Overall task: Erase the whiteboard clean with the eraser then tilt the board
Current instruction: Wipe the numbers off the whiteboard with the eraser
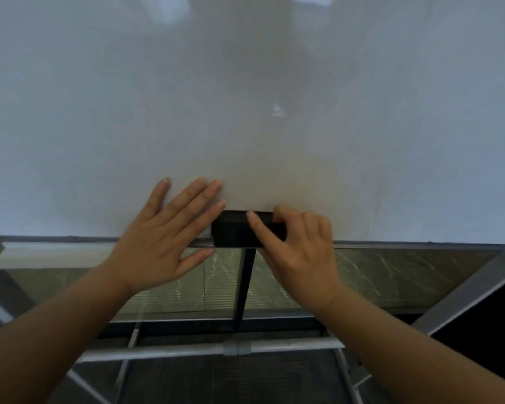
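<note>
Eraser (239,230): black block at 6 o'clock on the whiteboard (245,97), touching its bottom rail (420,245). Right hand (301,246) pinches it, likely parking it. Left hand (164,234): fingers straight, spread flat, apparently steadying the board.

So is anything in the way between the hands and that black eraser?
Nothing visible. The right hand already grips the eraser at the whiteboard bottom edge, and the left hand lies flat on the board beside it.

No readable text on whiteboard (245,97) or eraser (233,231).
</note>
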### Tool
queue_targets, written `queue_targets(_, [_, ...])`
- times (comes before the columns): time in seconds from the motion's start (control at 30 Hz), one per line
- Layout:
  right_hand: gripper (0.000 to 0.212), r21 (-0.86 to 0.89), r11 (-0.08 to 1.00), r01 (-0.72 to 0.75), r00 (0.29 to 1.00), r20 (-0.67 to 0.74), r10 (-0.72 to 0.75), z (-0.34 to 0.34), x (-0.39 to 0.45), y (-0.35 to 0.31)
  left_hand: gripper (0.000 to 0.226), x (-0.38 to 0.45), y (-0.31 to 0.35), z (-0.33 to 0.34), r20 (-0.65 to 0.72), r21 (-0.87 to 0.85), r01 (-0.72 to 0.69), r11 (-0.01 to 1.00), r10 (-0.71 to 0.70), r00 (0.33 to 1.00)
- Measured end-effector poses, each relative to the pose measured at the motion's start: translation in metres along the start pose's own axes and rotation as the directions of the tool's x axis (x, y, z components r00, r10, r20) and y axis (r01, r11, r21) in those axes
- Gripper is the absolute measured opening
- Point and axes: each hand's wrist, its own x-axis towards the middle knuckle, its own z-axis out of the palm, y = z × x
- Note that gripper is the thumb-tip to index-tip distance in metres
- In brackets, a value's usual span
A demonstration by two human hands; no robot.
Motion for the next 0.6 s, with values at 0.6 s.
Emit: queue_targets(0.6, [0.066, -0.177, 0.975, 0.135, 0.971, 0.22, -0.094, -0.035, -0.038, 0.085, 0.073, 0.0, 0.003, -0.003, 0.026, 0.024, 0.021, 1.0, -0.021, 0.999])
